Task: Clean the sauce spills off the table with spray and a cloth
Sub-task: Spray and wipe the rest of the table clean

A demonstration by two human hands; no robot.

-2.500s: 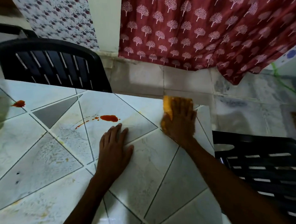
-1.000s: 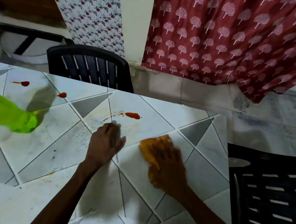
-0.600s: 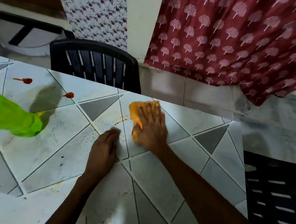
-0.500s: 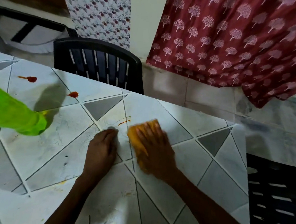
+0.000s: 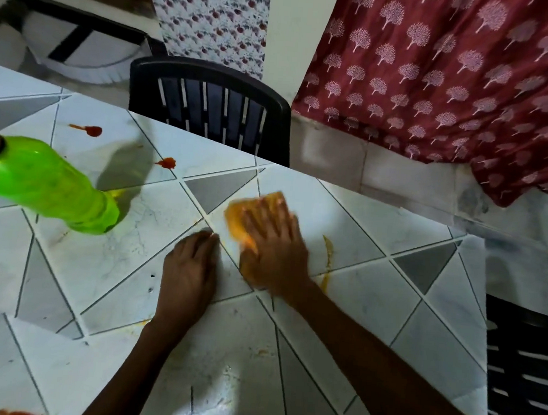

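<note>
My right hand presses an orange cloth flat on the white tiled table, fingers spread; the hand is blurred with motion. My left hand rests on the table just left of it, fingers together and slightly bent, holding nothing. A thin orange smear curves right of the cloth. Two red sauce spots lie further left: one near the far edge, another beyond it. A green bottle stands at the left.
A black slatted chair is pushed against the table's far edge. Another black chair stands at the right side. A red patterned curtain hangs behind. Something orange-red shows at the bottom left edge.
My right hand has wiped the cloth back and forth over the red spill beside my left hand; that spill is gone and a thin orange smear is left. My left hand stayed put.
</note>
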